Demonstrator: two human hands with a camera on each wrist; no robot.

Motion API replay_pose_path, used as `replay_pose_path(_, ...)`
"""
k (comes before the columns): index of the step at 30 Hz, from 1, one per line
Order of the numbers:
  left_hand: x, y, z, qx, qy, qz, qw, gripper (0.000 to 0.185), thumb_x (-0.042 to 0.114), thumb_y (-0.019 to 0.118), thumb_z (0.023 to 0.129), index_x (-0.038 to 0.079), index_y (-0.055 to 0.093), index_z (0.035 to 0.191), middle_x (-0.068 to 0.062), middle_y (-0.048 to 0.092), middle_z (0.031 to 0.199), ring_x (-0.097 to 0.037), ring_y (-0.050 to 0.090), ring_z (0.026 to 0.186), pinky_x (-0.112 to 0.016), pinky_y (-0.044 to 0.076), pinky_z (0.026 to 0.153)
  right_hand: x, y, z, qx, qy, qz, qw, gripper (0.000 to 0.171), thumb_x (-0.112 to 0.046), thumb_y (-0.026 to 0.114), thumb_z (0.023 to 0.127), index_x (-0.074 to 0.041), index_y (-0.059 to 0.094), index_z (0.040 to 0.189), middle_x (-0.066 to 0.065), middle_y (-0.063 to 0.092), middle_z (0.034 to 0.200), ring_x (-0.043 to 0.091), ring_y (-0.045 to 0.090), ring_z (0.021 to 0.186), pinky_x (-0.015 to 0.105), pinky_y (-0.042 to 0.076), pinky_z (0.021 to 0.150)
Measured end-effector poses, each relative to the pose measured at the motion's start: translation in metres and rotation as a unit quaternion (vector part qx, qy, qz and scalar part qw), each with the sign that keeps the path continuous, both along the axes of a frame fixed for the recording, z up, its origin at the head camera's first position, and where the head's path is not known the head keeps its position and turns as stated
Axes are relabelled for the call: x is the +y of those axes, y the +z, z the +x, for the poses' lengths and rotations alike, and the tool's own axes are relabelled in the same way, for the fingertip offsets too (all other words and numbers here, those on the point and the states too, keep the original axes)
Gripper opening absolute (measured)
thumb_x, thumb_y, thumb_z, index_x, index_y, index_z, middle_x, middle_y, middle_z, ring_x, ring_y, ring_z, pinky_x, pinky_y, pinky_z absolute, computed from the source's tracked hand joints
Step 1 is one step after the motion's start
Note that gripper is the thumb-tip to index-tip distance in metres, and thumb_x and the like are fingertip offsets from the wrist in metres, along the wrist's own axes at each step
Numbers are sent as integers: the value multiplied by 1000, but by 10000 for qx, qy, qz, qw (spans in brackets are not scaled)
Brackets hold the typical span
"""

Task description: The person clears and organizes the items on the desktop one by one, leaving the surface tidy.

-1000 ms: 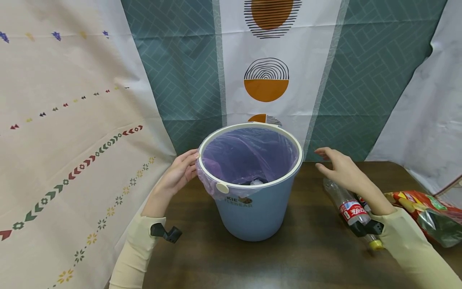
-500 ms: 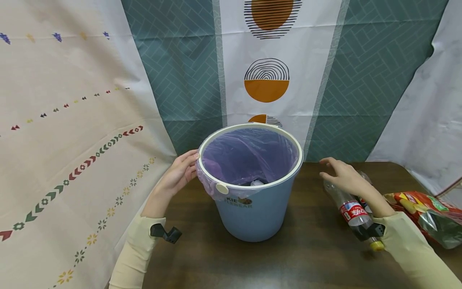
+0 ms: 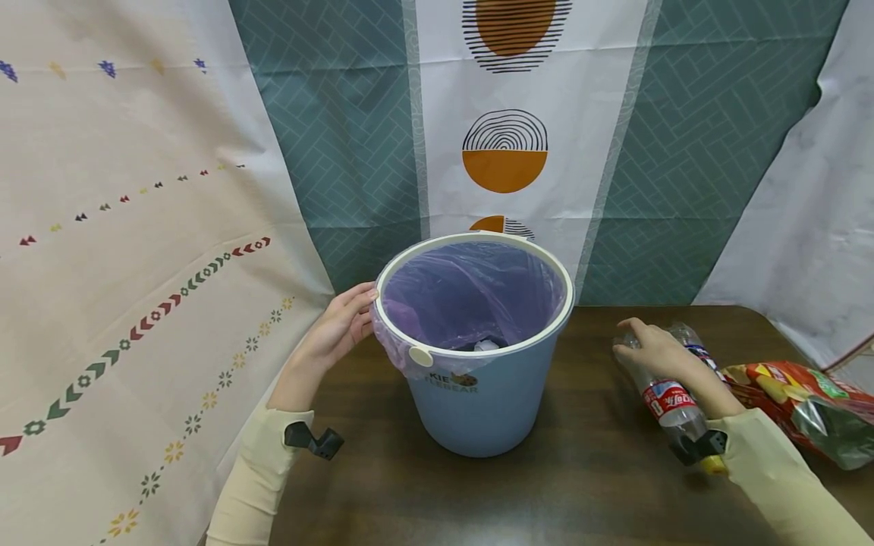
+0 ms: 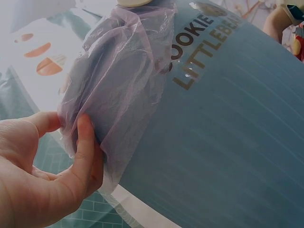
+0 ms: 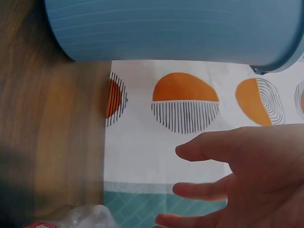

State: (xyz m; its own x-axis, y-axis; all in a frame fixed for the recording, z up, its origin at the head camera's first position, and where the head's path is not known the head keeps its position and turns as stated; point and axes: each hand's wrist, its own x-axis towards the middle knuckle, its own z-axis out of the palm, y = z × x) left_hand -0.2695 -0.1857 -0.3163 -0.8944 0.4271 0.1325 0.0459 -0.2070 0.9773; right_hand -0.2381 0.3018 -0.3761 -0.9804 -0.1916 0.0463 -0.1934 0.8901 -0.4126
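A light blue bin with a white rim and a purple bag liner stands mid-table; something white lies at its bottom. My left hand is at the bin's left rim. In the left wrist view its thumb and a finger pinch the liner's overhang against the bin wall. My right hand rests on the base end of a lying clear bottle with a red label. The right wrist view shows its fingers spread and relaxed, not curled round anything.
A second clear bottle lies just behind the right hand. A red snack bag lies at the right edge of the dark wooden table. Patterned cloths hang behind and to the left of the bin.
My right hand has come down and toward me, from beside the bin's rim onto the lying bottle. The left hand and the bin have stayed still.
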Motion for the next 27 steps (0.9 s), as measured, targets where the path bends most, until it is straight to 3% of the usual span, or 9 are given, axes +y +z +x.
replay_pose_path(8,0,0,1,-45,47,-9,10000,32,17,45,103,1,44,131,2,62,105,-7,62,88,-19,55,78,7,-10,1,-199,-122,87,9997,52,-20,60,92,14,42,127,44,50,119,61,46,110,64,46,83)
replay_pose_path(13,0,-1,0,-44,55,8,10000,34,17,45,102,0,43,132,2,62,105,-7,62,88,-19,55,78,15,-20,1,-127,-266,450,9986,51,-12,63,88,15,40,125,46,49,116,66,41,109,70,41,85)
replay_pose_path(22,0,-1,1,-56,11,83,9999,32,16,44,103,-1,43,131,2,62,103,-7,62,87,-19,55,77,24,-29,4,-369,-377,792,9955,54,-7,62,87,18,37,126,50,45,116,66,45,104,62,49,75)
replay_pose_path(27,0,-2,0,-20,-2,113,9999,28,15,44,103,1,46,128,2,62,102,-7,62,87,-19,55,77,27,-35,4,-445,-363,896,9943,57,-7,64,84,20,36,126,51,44,115,66,46,103,63,48,76)
